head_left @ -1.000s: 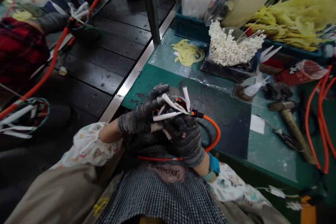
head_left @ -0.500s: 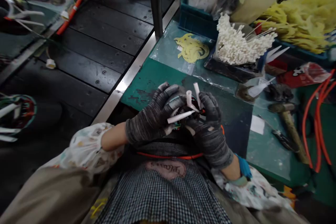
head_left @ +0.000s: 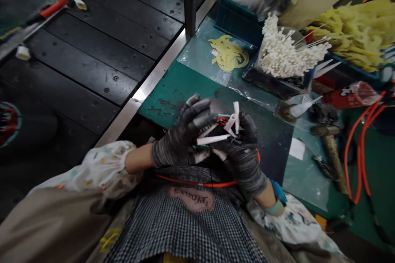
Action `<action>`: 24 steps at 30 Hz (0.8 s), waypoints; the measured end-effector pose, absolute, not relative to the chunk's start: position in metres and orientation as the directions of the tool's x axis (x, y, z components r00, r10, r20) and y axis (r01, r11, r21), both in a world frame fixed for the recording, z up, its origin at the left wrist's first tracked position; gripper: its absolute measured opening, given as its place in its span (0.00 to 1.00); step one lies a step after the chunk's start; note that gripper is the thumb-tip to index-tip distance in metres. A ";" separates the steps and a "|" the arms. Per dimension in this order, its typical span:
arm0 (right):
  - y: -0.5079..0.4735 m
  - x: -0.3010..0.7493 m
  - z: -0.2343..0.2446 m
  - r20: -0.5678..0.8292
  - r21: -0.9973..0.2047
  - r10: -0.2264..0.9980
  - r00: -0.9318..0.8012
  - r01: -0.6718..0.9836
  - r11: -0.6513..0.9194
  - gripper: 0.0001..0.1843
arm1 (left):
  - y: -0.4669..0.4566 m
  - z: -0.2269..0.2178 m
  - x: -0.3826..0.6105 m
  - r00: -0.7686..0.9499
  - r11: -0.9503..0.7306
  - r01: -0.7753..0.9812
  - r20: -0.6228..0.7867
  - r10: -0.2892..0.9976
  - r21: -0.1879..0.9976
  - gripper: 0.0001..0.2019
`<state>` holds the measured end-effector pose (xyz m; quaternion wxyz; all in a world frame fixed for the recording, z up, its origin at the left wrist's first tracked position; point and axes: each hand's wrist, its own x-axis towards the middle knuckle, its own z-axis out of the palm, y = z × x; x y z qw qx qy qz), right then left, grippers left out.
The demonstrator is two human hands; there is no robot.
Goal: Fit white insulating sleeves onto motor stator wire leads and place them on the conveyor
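Observation:
Between my two gloved hands sits a round dark motor part with coloured windings and white sleeves (head_left: 212,139) sticking up from its top. My left hand (head_left: 188,131) is wrapped round its left side, fingers over the far rim. On the other side my right hand (head_left: 242,152) grips it, the fingers partly hidden behind the sleeves. A thin orange cable (head_left: 197,183) runs across the apron just below the part. The lower body of the part is hidden by my hands.
Right of my hands the green bench carries a hammer (head_left: 331,152), orange cables (head_left: 354,152), a glue bottle (head_left: 304,107), a bin of white cotton-tipped sticks (head_left: 286,53) and yellow strips (head_left: 230,54). A metal post (head_left: 189,4) stands ahead. Another motor (head_left: 27,125) lies left.
The motor part has turned or tilted a little in my hands, showing more of its red windings. The white sleeves have shifted slightly right. The whole view has swung a little.

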<state>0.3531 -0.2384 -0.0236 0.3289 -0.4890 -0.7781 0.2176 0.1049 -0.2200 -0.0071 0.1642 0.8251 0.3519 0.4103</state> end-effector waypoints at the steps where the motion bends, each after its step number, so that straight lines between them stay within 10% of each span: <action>1: -0.240 0.351 -0.023 0.317 -0.659 0.900 -0.298 0.613 0.436 0.51 | -0.223 -0.012 0.107 0.349 -0.668 0.453 0.572 0.742 0.590 0.47; 14: -0.208 0.394 -0.011 0.426 -0.465 0.772 -0.472 0.618 0.634 0.13 | -0.217 0.000 0.139 0.329 -0.630 0.518 0.545 0.772 0.579 0.42; 24: -0.219 0.388 -0.019 0.411 -0.393 0.814 -0.411 0.726 0.565 0.15 | -0.205 0.021 0.141 0.448 -0.644 0.515 0.463 0.765 0.565 0.40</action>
